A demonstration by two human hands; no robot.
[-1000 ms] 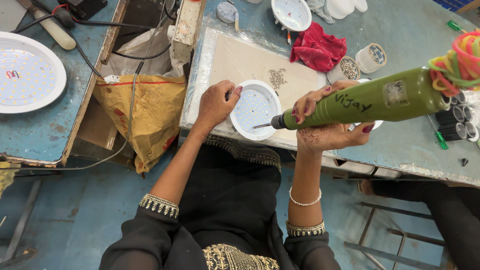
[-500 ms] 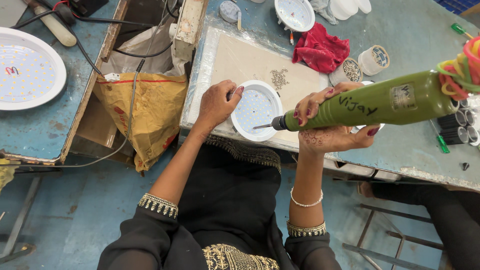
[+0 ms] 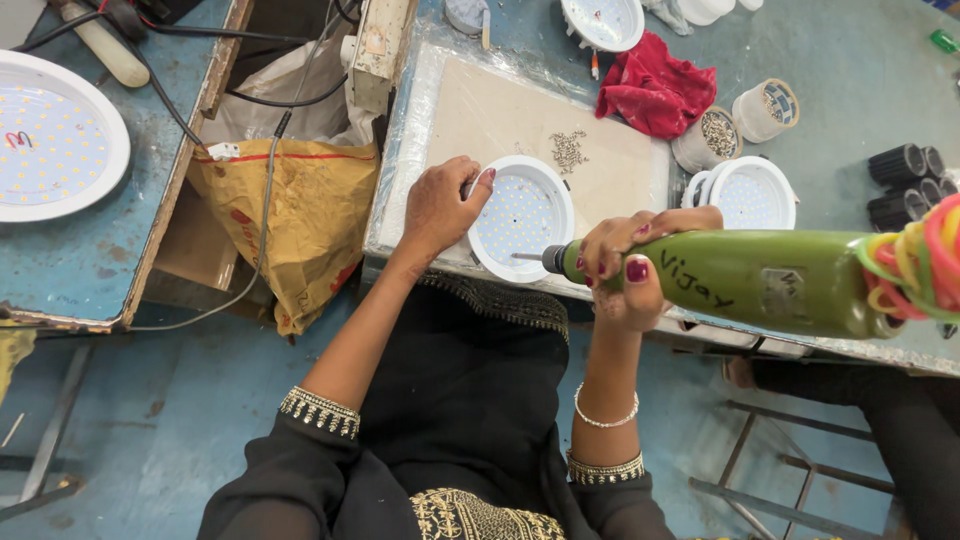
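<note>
Green electric screwdriver [image 3: 740, 283] in right hand [image 3: 625, 270] meets round lamp's [image 3: 520, 217] edge.

Blue concrete floor [image 3: 150, 430], scuffed and stained. Two workbenches with worn blue-grey tops: one at left [image 3: 70, 270] with chipped wooden edge, one at right [image 3: 860, 90] running far and right. Gap between them holds a yellow sack [image 3: 290, 230] and a white bag [image 3: 270, 100], black cables [image 3: 270, 180] hanging down. Power strip [image 3: 375, 45] at far edge of right bench. Metal stool frame [image 3: 790, 470] near right, another metal frame [image 3: 40, 470] near left. Light even, no hard shadows.
</note>
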